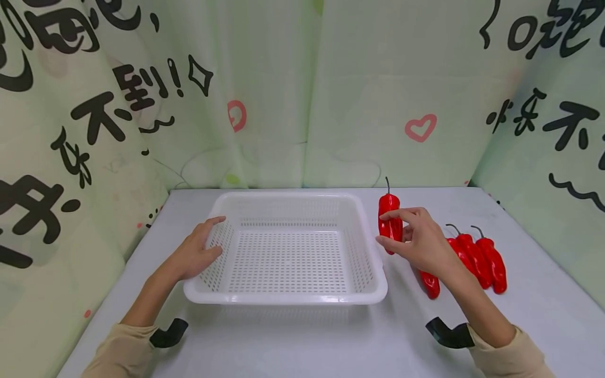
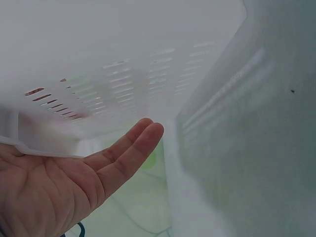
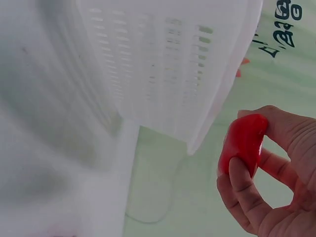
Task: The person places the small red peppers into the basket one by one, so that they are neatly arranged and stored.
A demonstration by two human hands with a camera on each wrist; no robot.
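A red chili pepper (image 1: 388, 210) with a dark stem stands upright beside the right rim of the white perforated basket (image 1: 283, 300). My right hand (image 1: 425, 241) pinches it between thumb and fingers. In the right wrist view, the pepper (image 3: 243, 143) is seen end-on in the right hand (image 3: 291, 182), just outside the basket wall (image 3: 148, 64). At the basket's left rim rests my left hand (image 1: 194, 254). Straight fingers of the left hand (image 2: 64, 187) lie along the basket's outer side in the left wrist view; its thumb is hidden there.
Several more red peppers (image 1: 491, 262) lie on the white table (image 1: 302, 341) to the right, partly behind my right forearm. A pale green printed curtain (image 1: 359, 105) hangs behind the table and along both sides.
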